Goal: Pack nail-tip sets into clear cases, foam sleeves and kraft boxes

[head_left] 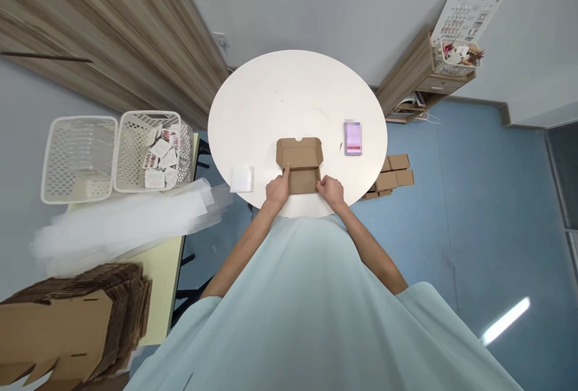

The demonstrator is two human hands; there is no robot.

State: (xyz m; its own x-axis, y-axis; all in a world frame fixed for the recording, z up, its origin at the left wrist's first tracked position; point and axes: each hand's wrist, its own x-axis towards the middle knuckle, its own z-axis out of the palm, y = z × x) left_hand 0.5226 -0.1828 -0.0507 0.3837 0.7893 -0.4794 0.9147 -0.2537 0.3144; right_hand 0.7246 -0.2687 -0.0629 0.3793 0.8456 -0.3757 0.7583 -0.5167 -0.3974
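Observation:
A small brown cardboard box [304,181] lies on the white round table [289,90] with its lid folded back, away from me. My left hand [278,189] grips the box's left side, one finger stretched along the edge near the lid's fold. At the opposite side, my right hand [330,190] is closed on the right wall, near the front corner. The inside of the box looks bare. To the left of my left hand rests a white translucent packet [242,179]. A purple item [353,138], blurred out, lies to the right of the box.
Left, a yellowish side table [160,285] bears white baskets [147,120], one with packets, foam sheets [130,216] and flat cardboard blanks [67,325]. Several folded boxes [392,177] sit low beyond the table's right edge. A wooden cabinet [409,68] stands back right.

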